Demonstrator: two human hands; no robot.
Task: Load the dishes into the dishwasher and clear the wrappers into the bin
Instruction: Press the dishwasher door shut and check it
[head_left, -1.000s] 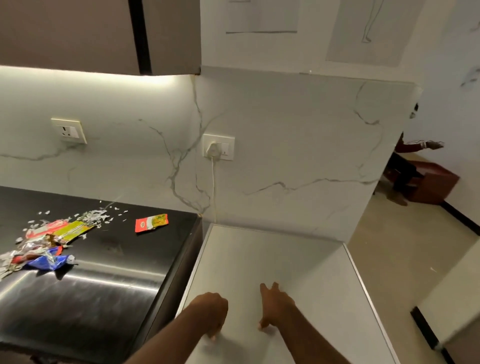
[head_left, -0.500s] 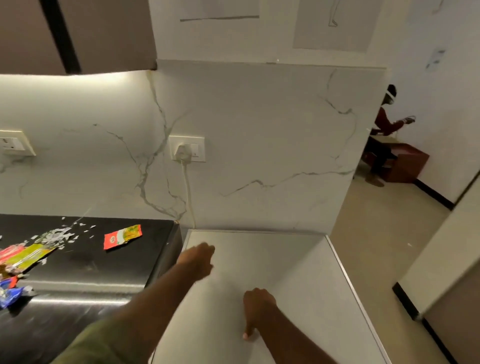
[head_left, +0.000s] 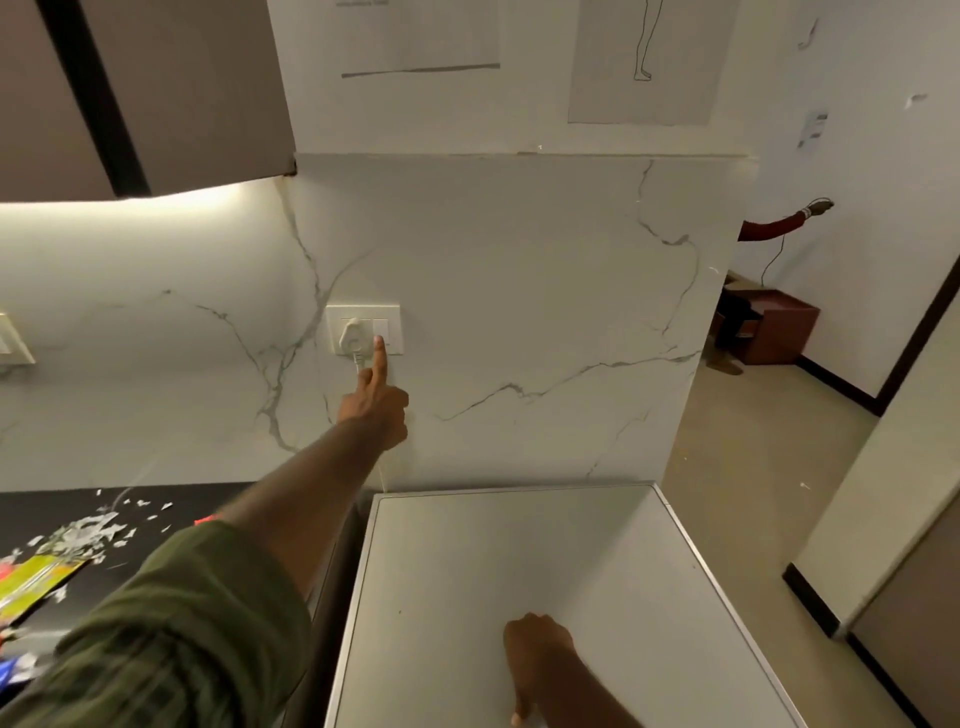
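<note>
1 finger of the left hand (head_left: 375, 402) has come up off the white top (head_left: 519, 561) onto the wall switch (head_left: 381, 332), other fingers curled. Right hand (head_left: 537, 649) stays loosely curled, gripping nothing. Probably powering the dishwasher; wrappers (head_left: 36, 577) still wait.

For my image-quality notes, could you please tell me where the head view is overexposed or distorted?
Head view: the strip of under-cabinet light is blown out white; wide-angle distortion bends the white marble-look wall panel and the dark brown upper cabinet.
</note>
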